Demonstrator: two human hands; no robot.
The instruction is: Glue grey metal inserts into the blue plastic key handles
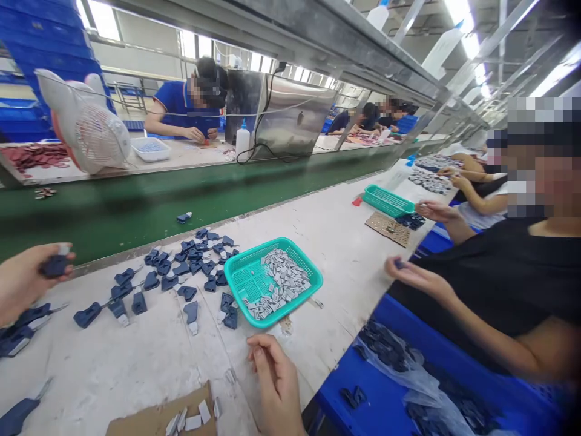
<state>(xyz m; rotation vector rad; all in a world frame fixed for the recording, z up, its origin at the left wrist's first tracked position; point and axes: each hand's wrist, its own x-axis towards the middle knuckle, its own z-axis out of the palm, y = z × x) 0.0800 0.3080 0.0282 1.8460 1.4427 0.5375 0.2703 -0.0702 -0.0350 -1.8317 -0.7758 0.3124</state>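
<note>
The green basket [252, 281] stands on the worktable [149, 357], and many small grey pieces [287, 272] lie inside it. To the left of the basket, well apart from it, is the left hand [28, 281], whose fingers are clamped on a dark blue piece [53, 266] with a pale end. Just at the near side of the basket is the right hand [278, 378], its fingers curled, the thumb close to the forefinger; whether they pinch something, I cannot tell. Loose dark blue pieces [191, 311] are spread left of the basket. Nearer than the basket, a brown cardboard [147, 421] carries some pale pieces [193, 422]. Right of the basket sits a co-worker [485, 284]
</note>
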